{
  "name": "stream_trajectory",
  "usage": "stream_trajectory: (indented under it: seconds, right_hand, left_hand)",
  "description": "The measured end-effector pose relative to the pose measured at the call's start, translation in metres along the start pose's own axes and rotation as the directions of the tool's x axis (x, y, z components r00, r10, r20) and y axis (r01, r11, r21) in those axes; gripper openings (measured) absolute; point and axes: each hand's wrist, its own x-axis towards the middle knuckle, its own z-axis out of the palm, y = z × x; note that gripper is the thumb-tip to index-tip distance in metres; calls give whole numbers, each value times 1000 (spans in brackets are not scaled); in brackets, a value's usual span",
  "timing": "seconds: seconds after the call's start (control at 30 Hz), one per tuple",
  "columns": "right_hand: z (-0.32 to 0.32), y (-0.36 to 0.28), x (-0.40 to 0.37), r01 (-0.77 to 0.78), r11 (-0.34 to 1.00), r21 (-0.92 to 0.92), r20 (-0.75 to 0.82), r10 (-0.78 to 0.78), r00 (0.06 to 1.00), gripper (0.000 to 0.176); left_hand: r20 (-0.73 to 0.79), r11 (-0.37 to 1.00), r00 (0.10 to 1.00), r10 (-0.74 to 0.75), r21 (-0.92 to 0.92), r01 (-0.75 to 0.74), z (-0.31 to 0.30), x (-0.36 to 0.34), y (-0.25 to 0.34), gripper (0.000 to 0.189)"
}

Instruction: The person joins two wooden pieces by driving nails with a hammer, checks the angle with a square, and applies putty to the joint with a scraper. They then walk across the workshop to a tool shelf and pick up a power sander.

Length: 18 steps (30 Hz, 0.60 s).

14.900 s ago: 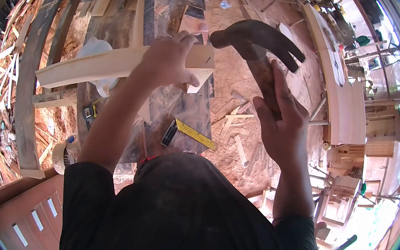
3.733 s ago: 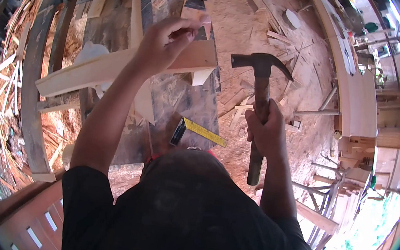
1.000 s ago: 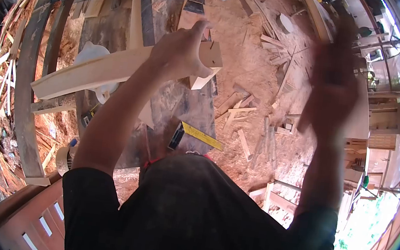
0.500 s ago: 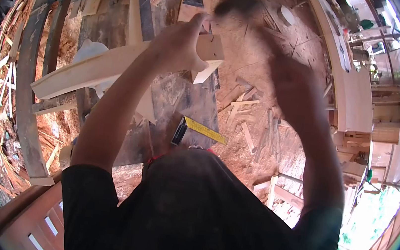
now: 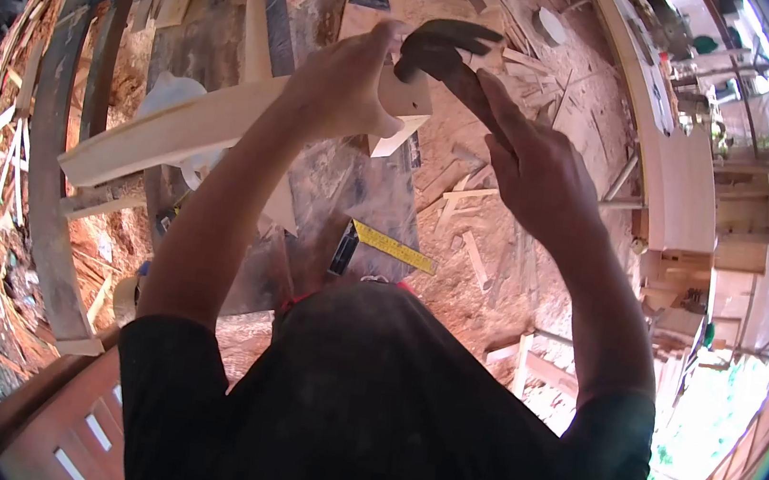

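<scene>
My left hand (image 5: 350, 87) is wrapped around the end of a pale curved wooden piece (image 5: 152, 140), thumb on the near side. In my right hand (image 5: 552, 169) is a claw hammer (image 5: 451, 51), gripped by its handle. The hammer's striking face is down at the end of the wood, close beside my left fingers; whether it touches a nail there is hidden. A small dark mark shows on the end block (image 5: 408, 99). Nearer my lap, a try square (image 5: 388, 248) with a yellow blade and dark stock lies on the dark work surface (image 5: 313, 198).
Wood offcuts (image 5: 473, 261) and sawdust cover the ground on the right. Long boards (image 5: 67, 124) run along the left side. A large pale plank (image 5: 683, 195) stands at the right. A white plastic item (image 5: 172, 94) sits behind the curved piece.
The hammer, blurred earlier and slightly raised, has come down to the end of the wood and is now sharp. My left hand and the wooden piece have stayed nearly in place.
</scene>
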Motion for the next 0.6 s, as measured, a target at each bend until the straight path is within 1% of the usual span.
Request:
stream_trajectory:
  seconds: [0.03, 0.07, 0.1, 0.13, 0.17, 0.2, 0.23, 0.27, 0.3, 0.33, 0.37, 0.4, 0.43, 0.47, 0.5, 0.53, 0.57, 0.6]
  right_hand:
    - [-6, 0, 2, 59, 998, -8, -114, -60, 992, 51]
    - [-14, -1, 8, 134, 991, -22, -218, -135, 967, 52]
    - [-18, -4, 3, 184, 983, -22, -295, -182, 938, 54]
    - [-31, -11, 4, 230, 965, 128, -445, -151, 883, 53]
    - [-41, -20, 2, 190, 952, 242, -566, -20, 824, 53]
    - [-52, -28, 0, 188, 913, 363, -671, 116, 732, 53]
    - [-62, -37, -2, 224, 857, 464, -748, 243, 618, 54]
    - [-58, -29, -3, 324, 792, 517, -732, 214, 646, 50]
    - [-54, -22, -4, 411, 711, 571, -716, 185, 674, 46]
    - [-33, -11, -2, 294, 827, 479, -634, 94, 767, 50]
    - [-11, 0, 0, 207, 923, 325, -535, -1, 845, 53]
    - [10, 10, 3, 171, 974, 146, -425, -94, 900, 57]
    - [18, 14, -2, 83, 996, -31, -111, -86, 990, 58]
    - [15, 13, -1, 85, 991, 99, -113, -74, 991, 57]
    - [3, 7, 4, 69, 994, 83, -136, -57, 989, 60]
    - [-8, 0, 5, 47, 996, 81, -144, -34, 989, 62]
    - [-14, -3, 3, 126, 978, 169, -290, -72, 954, 64]
    - [-26, -11, 2, 123, 948, 294, -391, 2, 920, 64]
  left_hand:
    - [31, 999, 999, -37, 29, 36, -5, 5, 5, 102]
    - [-44, 999, 999, 25, 27, -24, -5, 10, 0, 100]
    - [-81, 997, 994, 79, 19, -77, 6, 9, -9, 98]
    - [-129, 991, 983, 133, 17, -132, 11, 10, -12, 96]
    - [-96, 995, 990, 103, 7, -103, 12, 11, -14, 97]
    - [-115, 992, 986, 121, -24, -125, 10, 9, -12, 95]
    - [-137, 987, 980, 141, -55, -150, 7, 6, -9, 93]
    - [-163, 981, 973, 160, -85, -176, 5, 4, -9, 91]
    - [-221, 952, 960, 171, -214, -218, 6, 6, -17, 89]
    - [-281, 904, 944, 172, -335, -265, 6, 9, -29, 87]
    - [-345, 839, 924, 164, -444, -314, 6, 12, -38, 85]
    - [-393, 791, 913, 110, -522, -320, 7, 14, -42, 82]
    - [-430, 734, 901, 56, -594, -329, 8, 15, -44, 79]
    - [-453, 668, 892, 5, -662, -339, 10, 15, -43, 77]
    - [-426, 716, 905, -3, -632, -295, 8, 15, -39, 75]
    - [-441, 725, 898, 12, -614, -312, 4, 16, -39, 75]
    - [-435, 730, 900, 20, -609, -310, 6, 13, -38, 74]
    - [-437, 735, 899, 34, -598, -319, 6, 13, -38, 74]
